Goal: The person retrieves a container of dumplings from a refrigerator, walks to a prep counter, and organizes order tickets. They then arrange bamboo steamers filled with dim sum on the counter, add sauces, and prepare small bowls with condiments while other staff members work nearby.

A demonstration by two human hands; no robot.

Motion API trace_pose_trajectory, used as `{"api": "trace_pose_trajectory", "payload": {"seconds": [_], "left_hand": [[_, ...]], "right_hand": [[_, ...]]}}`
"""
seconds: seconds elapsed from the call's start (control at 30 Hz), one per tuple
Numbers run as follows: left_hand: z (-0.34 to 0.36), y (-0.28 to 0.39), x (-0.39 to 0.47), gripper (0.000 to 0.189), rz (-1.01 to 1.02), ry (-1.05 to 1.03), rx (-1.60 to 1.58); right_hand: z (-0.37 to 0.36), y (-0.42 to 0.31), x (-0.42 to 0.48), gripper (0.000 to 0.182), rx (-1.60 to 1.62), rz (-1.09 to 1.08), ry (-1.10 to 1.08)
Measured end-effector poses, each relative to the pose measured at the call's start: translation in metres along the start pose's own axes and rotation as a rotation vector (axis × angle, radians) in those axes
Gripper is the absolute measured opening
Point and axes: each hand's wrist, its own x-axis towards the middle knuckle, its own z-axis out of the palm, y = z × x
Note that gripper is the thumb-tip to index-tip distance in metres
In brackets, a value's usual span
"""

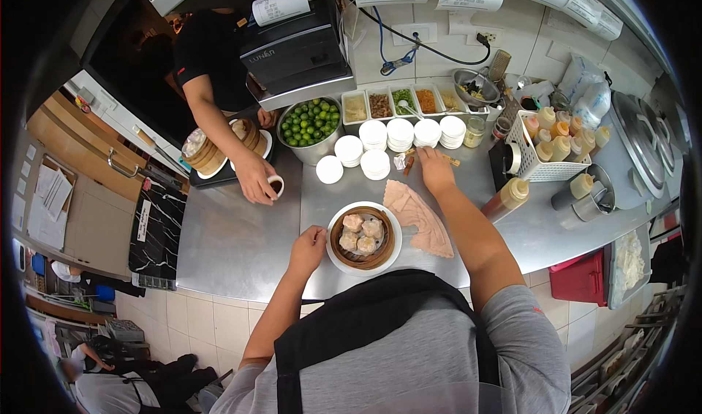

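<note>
A round bamboo steamer (336,243) with several open-topped dumplings (366,244) sits on a white plate (364,270) in front of me. My left hand (309,248) is at the plate's left rim, its fingers curled; whether it grips the rim cannot be told. Out over the counter, my right hand (436,170) has its fingertips at the base of a stack of small white dishes (427,131), beside small brown and yellow items (451,159). What those fingers touch is hidden. A pink cloth (418,216) lies between the plate and my right forearm.
A co-worker's hand (258,179) holds a small cup of dark sauce (276,185) at left, near a black tray (204,181) with steamers. A pot of green limes (309,123), ingredient tubs (379,105), a sauce bottle (505,199) and a white basket of squeeze bottles (554,170) stand around.
</note>
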Motion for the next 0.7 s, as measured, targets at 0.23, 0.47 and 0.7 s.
{"api": "trace_pose_trajectory", "payload": {"seconds": [0.23, 0.47, 0.7], "left_hand": [[0.004, -0.011, -0.023, 0.025, -0.280, -0.201, -0.184], [0.031, -0.012, -0.020, 0.029, -0.363, -0.177, -0.332], [0.026, -0.006, -0.043, 0.029, -0.437, -0.078, -0.607]], "right_hand": [[0.000, 0.017, -0.020, 0.039, -0.237, -0.040, 0.017], [-0.001, 0.018, -0.009, 0.029, -0.080, 0.024, 0.101], [-0.002, 0.001, -0.017, 0.017, -0.151, 0.090, 0.033]]}}
